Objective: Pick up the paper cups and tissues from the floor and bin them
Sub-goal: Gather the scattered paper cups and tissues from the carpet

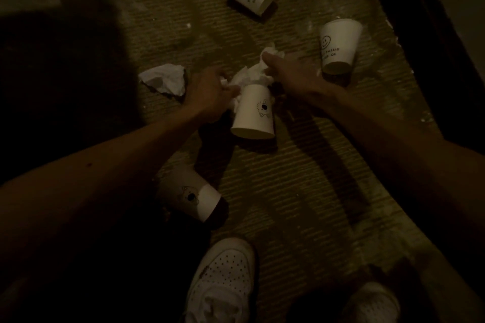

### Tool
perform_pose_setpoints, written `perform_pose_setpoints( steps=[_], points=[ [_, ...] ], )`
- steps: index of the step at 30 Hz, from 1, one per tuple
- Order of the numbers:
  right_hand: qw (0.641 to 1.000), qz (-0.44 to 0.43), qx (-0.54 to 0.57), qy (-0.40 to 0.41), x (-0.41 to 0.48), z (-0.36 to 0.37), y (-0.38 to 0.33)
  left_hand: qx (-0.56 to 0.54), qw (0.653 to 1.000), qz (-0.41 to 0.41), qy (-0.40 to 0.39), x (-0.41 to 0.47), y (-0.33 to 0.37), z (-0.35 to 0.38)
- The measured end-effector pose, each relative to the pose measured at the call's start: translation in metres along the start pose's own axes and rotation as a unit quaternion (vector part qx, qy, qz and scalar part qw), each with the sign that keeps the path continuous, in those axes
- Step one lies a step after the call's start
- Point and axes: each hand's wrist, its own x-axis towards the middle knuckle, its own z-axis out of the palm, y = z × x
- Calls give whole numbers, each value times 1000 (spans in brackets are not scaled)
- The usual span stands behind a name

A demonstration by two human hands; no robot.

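**Tissue between both hands, cup just below**

Head view: your left hand (210,89) and right hand (294,73) meet over the crumpled tissue wad (249,75) on the floor (301,178). Both grasp it, the left curled into its near-left edge and the right fingers (266,57) pinching its far tip. The cup (253,113) lies on its side touching the wad, base toward your hands, mouth toward your shoes (223,278). Its long axis runs straight away from you, and your left hand is nearer.

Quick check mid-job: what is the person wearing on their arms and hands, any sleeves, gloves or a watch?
The left forearm and right forearm are bare right to the frame edge, with no sleeve in view. The left hand and right hand are ungloved. No watch, band or ring shows in the dim light.
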Motion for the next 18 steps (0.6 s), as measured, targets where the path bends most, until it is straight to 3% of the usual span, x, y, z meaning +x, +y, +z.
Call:
perform_pose_setpoints(
  steps=[4, 8, 12, 15, 18],
  points=[
    [998, 18, 62, -15, -1, -2, -10, -156, 987, -39, 5, -1, 1, -9],
    [998, -14, 53, -28, -4, 6, -22, -230, 970, -77, 15, -4, 14, -19],
    [996, -36, 60, -47, -11, 15, -32, -374, 924, -75, -20, -5, 32, -26],
    [992, -58, 84, -73, -15, 13, -35, -420, 905, -68, -7, -6, 38, -31],
    [985, -37, 119, -116, -20, 10, -27, -407, 912, -57, 3, -11, 35, -34]
  ],
)
